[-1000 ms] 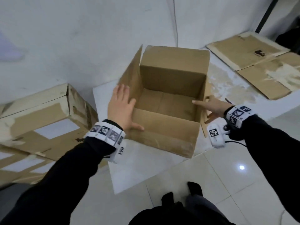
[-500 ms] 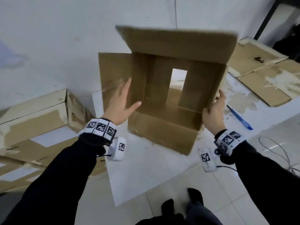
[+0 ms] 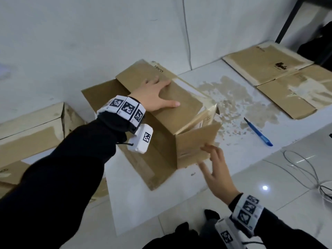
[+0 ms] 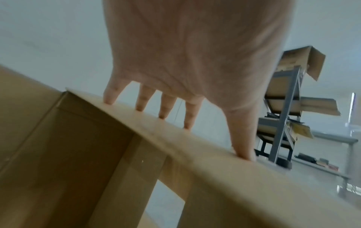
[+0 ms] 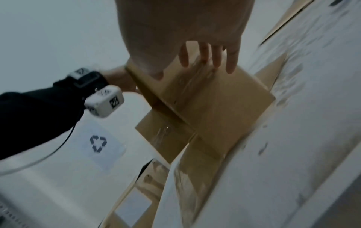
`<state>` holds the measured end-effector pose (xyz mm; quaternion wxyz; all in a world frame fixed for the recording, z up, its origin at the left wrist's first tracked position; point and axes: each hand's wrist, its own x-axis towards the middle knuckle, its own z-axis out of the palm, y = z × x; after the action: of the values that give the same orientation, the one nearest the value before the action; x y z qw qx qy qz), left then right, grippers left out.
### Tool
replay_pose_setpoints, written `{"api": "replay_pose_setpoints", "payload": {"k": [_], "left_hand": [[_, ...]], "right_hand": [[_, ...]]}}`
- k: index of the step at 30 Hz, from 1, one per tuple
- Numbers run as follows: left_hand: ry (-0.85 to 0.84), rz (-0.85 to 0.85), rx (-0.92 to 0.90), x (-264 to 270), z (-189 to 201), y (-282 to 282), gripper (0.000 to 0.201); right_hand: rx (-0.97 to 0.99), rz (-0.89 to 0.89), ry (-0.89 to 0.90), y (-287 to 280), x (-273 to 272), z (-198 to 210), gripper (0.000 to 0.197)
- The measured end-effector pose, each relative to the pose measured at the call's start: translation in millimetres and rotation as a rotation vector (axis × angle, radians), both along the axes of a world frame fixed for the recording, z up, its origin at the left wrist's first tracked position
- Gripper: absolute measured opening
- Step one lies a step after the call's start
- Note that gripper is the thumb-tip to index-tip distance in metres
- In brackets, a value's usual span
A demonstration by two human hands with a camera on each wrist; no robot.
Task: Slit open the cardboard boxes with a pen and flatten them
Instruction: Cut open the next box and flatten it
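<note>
The cardboard box (image 3: 172, 112) lies on its side on the white platform (image 3: 179, 203) against the wall, roughly mid-way along it, its open end turned toward the person and one loose flap (image 3: 195, 146) standing out near the platform's front edge. The left hand (image 3: 154, 95) lies flat on the box's upturned panel, fingers spread and straight, pressing and not gripping; the left wrist view shows only the fingertips (image 4: 141, 106) bearing on the cardboard. The right hand (image 3: 218, 174) is open too, fingers extended toward the flap and holding nothing; whether it touches the flap cannot be told for certain. The likeliest trouble, judging from this, is that the box will not fold down: a strip of clear tape (image 3: 186, 87) appears to run along the top panel, and if that seam is uncut, pressing would only buckle or tear the board. With nothing gripped, the box could also skid along the smooth platform or off its front edge once pushed at a slant. The blue pen (image 3: 258, 132) lies apart on the platform toward its right end, near the front edge, where a sliding box or a sweeping sleeve might knock it to the tiled floor (image 3: 269, 203).
</note>
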<state>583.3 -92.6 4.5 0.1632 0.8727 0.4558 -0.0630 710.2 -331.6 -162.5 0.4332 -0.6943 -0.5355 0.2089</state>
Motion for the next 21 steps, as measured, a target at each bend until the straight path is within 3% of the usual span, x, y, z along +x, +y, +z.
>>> {"api": "replay_pose_setpoints", "payload": {"k": [2,5,8,11,13,15,16,19,20,21], "left_hand": [[0.094,-0.019,-0.013,2,3,-1,0.095],[0.149,-0.018,-0.032,3,9,-5,0.095],[0.164,-0.011,-0.041,12,14,-13,0.096],[0.153,-0.001,-0.039,21,25,-23,0.094],[0.179,0.021,0.001,23,31,-29,0.093],[0.206,0.044,0.067,23,31,-36,0.093],[0.206,0.068,0.108,23,30,-39,0.095],[0.098,0.176,0.292,23,31,-58,0.121],[0.041,0.163,0.394,23,35,-65,0.128],[0.015,0.091,0.508,22,37,-71,0.126]], "right_hand": [[-0.063,-0.053,0.15,2,28,11,0.045],[-0.347,0.105,0.468,10,73,35,0.057],[-0.559,0.21,0.526,29,106,39,0.057],[-0.439,0.094,0.565,64,123,32,0.05],[-0.242,0.089,0.69,87,125,45,0.057],[0.01,0.102,0.785,104,123,74,0.051],[0.098,0.119,0.76,112,123,89,0.047],[0.142,0.31,0.441,134,120,115,0.02],[0.062,0.401,0.371,140,119,119,0.02],[-0.04,0.458,0.318,145,117,122,0.038]]}}
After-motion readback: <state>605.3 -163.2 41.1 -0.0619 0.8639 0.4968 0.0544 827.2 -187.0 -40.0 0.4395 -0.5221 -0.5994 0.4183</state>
